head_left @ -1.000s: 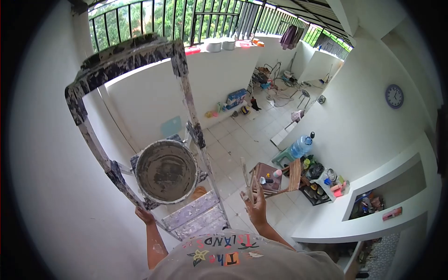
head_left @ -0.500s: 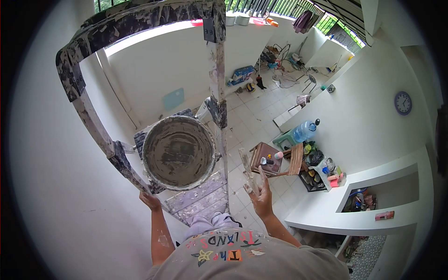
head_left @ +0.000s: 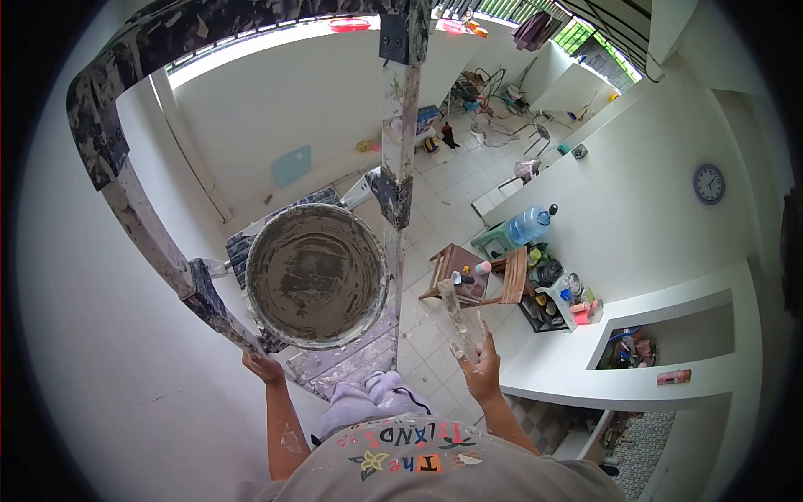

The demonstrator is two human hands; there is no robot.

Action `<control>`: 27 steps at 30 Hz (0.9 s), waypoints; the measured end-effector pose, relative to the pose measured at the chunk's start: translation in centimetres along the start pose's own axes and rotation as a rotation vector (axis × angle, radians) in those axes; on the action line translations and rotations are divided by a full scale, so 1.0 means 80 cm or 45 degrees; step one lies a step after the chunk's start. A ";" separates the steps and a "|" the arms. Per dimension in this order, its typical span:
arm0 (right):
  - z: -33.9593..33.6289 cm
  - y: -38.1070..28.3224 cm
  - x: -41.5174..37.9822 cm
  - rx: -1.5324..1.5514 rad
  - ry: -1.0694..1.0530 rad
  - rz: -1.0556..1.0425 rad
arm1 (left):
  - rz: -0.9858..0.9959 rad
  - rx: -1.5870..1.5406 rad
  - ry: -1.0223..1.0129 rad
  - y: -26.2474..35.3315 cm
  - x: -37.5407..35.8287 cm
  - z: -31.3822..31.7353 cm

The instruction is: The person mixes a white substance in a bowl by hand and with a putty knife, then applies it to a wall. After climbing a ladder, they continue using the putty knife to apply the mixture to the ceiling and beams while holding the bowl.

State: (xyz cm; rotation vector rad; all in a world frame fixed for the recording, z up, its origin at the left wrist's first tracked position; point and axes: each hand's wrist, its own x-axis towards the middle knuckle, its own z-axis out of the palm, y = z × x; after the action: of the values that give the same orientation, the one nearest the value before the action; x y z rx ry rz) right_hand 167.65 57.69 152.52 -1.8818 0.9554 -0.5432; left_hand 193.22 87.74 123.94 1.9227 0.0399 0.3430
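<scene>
A stepladder (head_left: 400, 125) with plaster-spattered rails stands in front of me. My left hand (head_left: 264, 368) is closed around the lower end of its left side rail; the rail partly hides the fingers. On the ladder sits a round bucket (head_left: 381, 293), its inside coated with grey-brown plaster. To the right of the ladder, my right hand (head_left: 483, 372) is closed on a plaster-smeared plastering trowel (head_left: 454, 311), its long narrow blade pointing up and away from me. Its handle is hidden by the hand, and one finger stretches along beside the blade.
A white wall (head_left: 109, 335) runs close on my left. Beyond the trowel are a small wooden table (head_left: 456, 259), a chair, and a water bottle (head_left: 529, 226) on a green stool. A white counter (head_left: 552, 381) stands at right, below a wall clock (head_left: 708, 184).
My view has shifted and the ladder and bucket appear slightly nearer. My right hand has moved slightly right and down with the trowel. My left hand stays on the rail.
</scene>
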 end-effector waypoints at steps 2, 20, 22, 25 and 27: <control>0.001 0.009 -0.002 0.037 0.027 -0.005 | -0.023 0.048 0.063 -0.007 -0.004 0.003; -0.011 -0.045 0.060 -0.043 -0.180 -0.351 | 0.119 -0.136 0.132 0.068 0.019 0.005; -0.016 -0.050 0.061 -0.010 -0.201 -0.263 | 0.077 -0.062 0.060 0.064 0.019 -0.001; -0.021 -0.055 0.064 0.008 -0.237 -0.152 | 0.102 -0.096 0.119 0.076 0.019 0.005; -0.024 -0.051 0.060 -0.025 -0.266 -0.098 | 0.115 -0.125 0.128 0.078 0.021 0.006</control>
State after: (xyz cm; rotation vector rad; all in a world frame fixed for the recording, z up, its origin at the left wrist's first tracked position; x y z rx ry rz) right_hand 170.79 53.94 156.92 -1.9556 0.7566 -0.3740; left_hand 194.13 85.30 129.87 1.8127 0.0030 0.4936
